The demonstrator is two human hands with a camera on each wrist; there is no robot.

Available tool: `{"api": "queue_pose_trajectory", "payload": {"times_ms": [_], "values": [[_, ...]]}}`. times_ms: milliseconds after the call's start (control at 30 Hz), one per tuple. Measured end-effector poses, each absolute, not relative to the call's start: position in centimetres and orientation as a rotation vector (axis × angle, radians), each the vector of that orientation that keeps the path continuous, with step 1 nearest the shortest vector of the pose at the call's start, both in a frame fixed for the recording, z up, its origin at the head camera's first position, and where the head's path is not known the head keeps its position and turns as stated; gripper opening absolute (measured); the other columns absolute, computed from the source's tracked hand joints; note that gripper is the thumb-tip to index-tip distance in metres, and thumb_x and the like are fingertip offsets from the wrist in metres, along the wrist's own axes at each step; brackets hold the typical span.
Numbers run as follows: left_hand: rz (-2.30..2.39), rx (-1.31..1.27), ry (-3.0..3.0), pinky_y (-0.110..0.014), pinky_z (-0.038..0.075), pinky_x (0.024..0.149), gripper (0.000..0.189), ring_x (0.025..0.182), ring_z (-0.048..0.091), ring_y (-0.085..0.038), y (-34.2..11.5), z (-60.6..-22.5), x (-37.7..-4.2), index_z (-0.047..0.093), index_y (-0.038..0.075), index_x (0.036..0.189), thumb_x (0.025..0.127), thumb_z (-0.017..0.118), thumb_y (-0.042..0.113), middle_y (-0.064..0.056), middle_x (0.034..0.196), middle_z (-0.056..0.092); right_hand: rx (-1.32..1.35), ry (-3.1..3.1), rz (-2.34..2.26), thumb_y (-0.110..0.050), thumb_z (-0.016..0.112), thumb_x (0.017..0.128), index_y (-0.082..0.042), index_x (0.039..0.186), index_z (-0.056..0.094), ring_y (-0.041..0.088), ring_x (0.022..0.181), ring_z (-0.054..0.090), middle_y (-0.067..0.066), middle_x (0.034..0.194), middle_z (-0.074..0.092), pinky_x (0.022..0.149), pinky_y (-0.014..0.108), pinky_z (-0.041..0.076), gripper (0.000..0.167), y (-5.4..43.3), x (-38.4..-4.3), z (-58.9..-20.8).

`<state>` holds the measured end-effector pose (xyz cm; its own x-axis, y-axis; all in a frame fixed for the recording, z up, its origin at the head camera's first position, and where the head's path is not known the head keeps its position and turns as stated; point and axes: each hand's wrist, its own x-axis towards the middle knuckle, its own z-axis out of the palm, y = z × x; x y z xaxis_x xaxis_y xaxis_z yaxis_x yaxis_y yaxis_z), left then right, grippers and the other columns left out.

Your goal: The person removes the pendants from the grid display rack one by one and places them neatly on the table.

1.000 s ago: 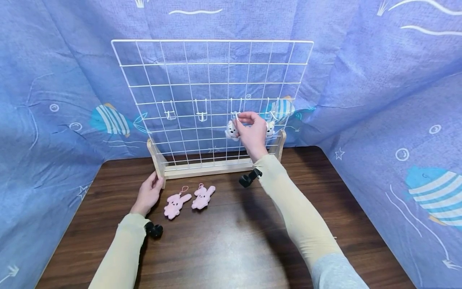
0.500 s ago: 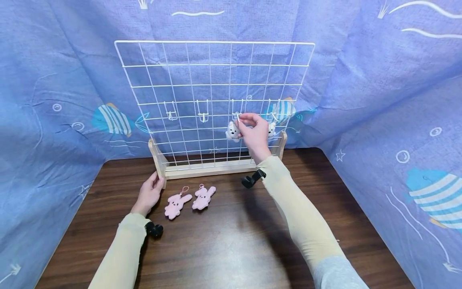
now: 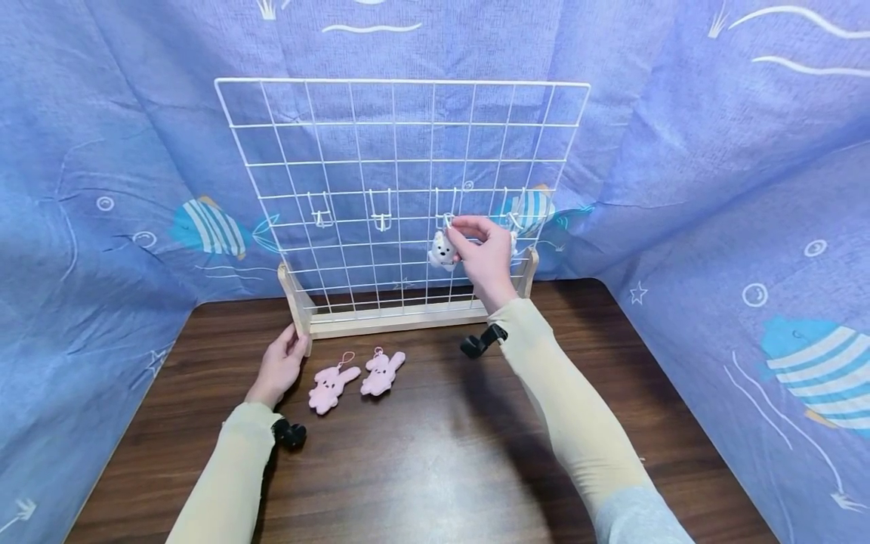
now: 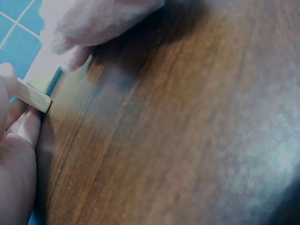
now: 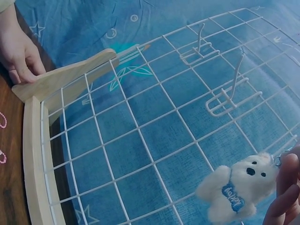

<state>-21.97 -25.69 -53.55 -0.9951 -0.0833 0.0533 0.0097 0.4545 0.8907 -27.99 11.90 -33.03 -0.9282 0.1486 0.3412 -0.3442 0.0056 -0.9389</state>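
My right hand pinches the top of a white plush bear charm at a white hook on the wire grid. In the right wrist view the bear charm has a blue ribbon with letters, and fingertips are at its head. Whether its loop sits on the hook is hidden. With thumb and fingers, my left hand grips the left wooden foot of the grid stand. Two pink plush rabbit charms with loops lie on the table beside that hand.
Two hooks on the left of the grid carry nothing. Another white plush hangs at the rightmost hook, mostly behind my right hand. The brown table stands against a blue curtain with printed fish.
My right hand has shifted slightly right and down, and the white bear charm has moved with it. The white plush behind is now more covered. My left hand stays on the wooden foot.
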Motion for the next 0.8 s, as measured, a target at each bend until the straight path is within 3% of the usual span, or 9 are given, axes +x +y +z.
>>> {"api": "queue_pose_trajectory", "payload": {"times_ms": [367,800], "values": [[-1.6,0.069,-2.595,-0.004,0.037,0.104,0.056,0.145,0.046,-0.036,-25.5,-53.5,-21.9,0.03,0.003,0.165,0.114,0.044,0.022,-0.027,0.16,0.042,0.266,-1.963,1.961,-0.004,0.08,0.091,-0.002,0.106,0.077,0.013,0.066,0.066,0.012,0.104,0.076,0.052,0.022,0.056,0.015,12.3,-26.2,-32.6],[-1.619,0.065,-2.585,-0.004,0.037,0.105,0.056,0.146,0.045,-0.036,-25.5,-53.7,-22.0,0.029,0.002,0.165,0.114,0.044,0.021,-0.028,0.161,0.042,0.32,-1.966,1.936,-0.004,0.08,0.092,0.001,0.11,0.076,0.013,0.063,0.064,0.011,0.104,0.075,0.052,0.023,0.056,0.019,12.7,-25.2,-32.8]]}}
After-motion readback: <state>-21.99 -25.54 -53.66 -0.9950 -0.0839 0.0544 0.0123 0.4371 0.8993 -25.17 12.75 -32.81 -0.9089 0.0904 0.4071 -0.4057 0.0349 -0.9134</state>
